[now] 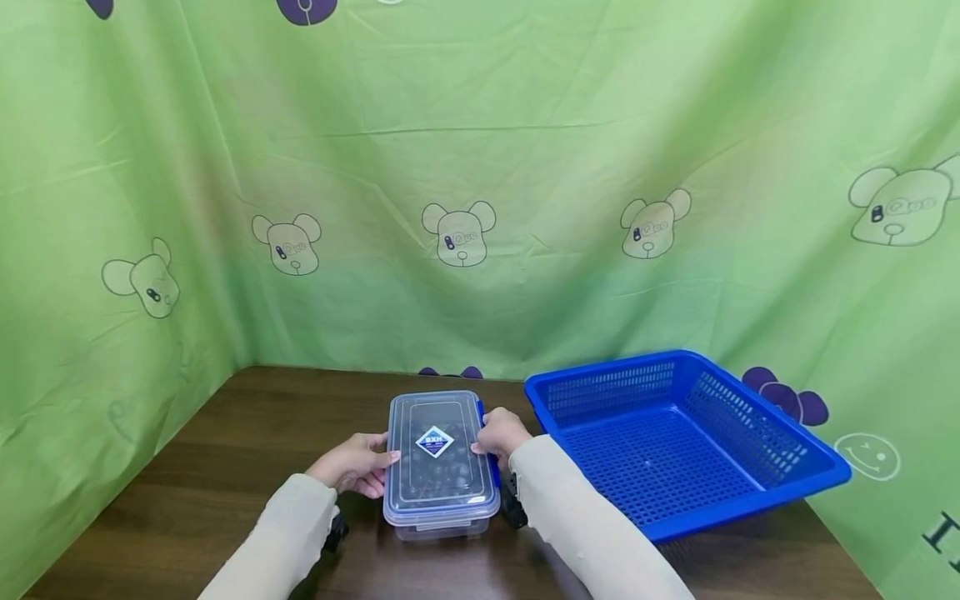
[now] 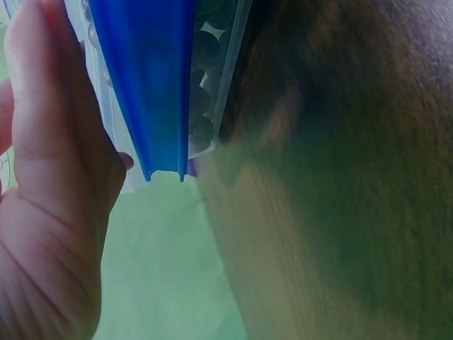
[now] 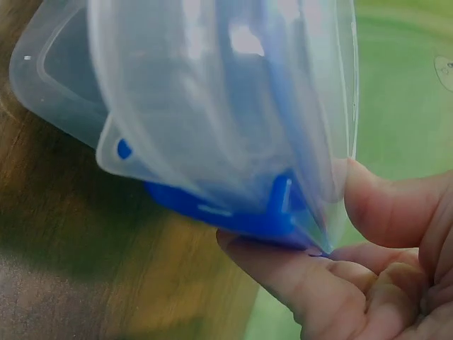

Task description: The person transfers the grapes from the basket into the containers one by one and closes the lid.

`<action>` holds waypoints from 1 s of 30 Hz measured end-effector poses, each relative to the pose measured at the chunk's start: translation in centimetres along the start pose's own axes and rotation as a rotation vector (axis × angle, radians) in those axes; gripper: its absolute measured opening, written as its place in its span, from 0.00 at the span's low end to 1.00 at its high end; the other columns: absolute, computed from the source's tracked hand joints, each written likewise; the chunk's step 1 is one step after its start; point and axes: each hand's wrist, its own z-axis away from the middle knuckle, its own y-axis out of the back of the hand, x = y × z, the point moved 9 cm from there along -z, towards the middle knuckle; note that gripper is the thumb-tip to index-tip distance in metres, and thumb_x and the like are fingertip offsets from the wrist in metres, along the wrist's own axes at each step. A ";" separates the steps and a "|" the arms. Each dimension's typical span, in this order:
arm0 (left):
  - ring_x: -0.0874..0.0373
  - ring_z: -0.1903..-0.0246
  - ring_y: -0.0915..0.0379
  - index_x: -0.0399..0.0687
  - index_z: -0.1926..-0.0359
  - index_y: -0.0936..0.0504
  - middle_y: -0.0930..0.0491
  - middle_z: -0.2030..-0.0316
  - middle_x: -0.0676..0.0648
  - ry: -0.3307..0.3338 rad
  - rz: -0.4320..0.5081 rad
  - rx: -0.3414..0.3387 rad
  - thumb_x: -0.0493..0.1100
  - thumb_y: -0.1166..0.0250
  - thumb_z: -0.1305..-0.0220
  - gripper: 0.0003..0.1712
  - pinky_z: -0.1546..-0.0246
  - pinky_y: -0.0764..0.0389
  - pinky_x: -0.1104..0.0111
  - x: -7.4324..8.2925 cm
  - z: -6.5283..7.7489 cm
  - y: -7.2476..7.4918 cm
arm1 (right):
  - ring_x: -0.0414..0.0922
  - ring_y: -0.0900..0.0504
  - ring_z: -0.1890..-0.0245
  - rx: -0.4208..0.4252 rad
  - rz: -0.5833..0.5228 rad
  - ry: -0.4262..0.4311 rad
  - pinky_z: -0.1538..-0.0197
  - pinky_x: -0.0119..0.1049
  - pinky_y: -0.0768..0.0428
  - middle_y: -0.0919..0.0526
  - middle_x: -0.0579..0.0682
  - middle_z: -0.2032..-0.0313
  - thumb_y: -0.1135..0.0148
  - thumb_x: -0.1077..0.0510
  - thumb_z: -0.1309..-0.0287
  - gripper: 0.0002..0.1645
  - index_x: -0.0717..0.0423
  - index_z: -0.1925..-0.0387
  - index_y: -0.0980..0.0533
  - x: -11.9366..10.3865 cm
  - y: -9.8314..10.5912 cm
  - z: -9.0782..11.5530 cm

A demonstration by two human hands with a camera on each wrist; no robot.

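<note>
A clear plastic food container (image 1: 442, 493) with a translucent lid and a diamond-shaped label (image 1: 435, 442) stands on the table in the head view. Dark round pieces (image 2: 203, 92) show through its wall in the left wrist view. My left hand (image 1: 356, 464) holds its left side, thumb on the lid's edge, beside a long blue latch (image 2: 148, 78). Along the opposite side, my right hand (image 1: 502, 435) pinches the edge. In the right wrist view, that thumb lies on the lid's rim and the forefinger sits under the blue latch (image 3: 233, 216).
A large blue plastic basket (image 1: 660, 450) with mesh walls stands on the right, close to my right forearm. The brown wooden table (image 1: 225, 467) meets a green curtain (image 1: 555, 308) printed with bear heads at the back and sides.
</note>
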 end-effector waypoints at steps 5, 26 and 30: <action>0.60 0.88 0.29 0.32 0.29 0.46 0.24 0.82 0.43 0.007 -0.010 -0.006 0.38 0.43 0.31 0.35 0.85 0.23 0.72 0.1 0.1 0.0 | 0.51 0.20 0.62 -0.004 -0.016 -0.006 0.61 0.53 0.18 0.22 0.66 0.49 0.36 0.73 0.47 0.34 0.72 0.37 0.34 0.0 0.0 0.2; 0.45 0.68 0.19 0.31 0.32 0.50 0.20 0.60 0.39 0.078 0.215 -0.150 0.45 0.42 0.32 0.38 0.70 0.17 0.57 -3.2 -1.1 -0.2 | 0.52 0.19 0.67 -0.028 -0.043 0.019 0.65 0.54 0.18 0.21 0.65 0.53 0.37 0.72 0.46 0.33 0.73 0.38 0.34 0.2 -0.4 0.2; 0.45 0.69 0.20 0.30 0.31 0.49 0.22 0.58 0.36 0.080 0.176 -0.123 0.44 0.40 0.33 0.39 0.69 0.17 0.57 -2.5 -1.0 0.1 | 0.52 0.18 0.67 -0.030 -0.060 0.014 0.65 0.53 0.17 0.20 0.64 0.58 0.38 0.71 0.45 0.31 0.73 0.38 0.33 0.2 -0.2 0.3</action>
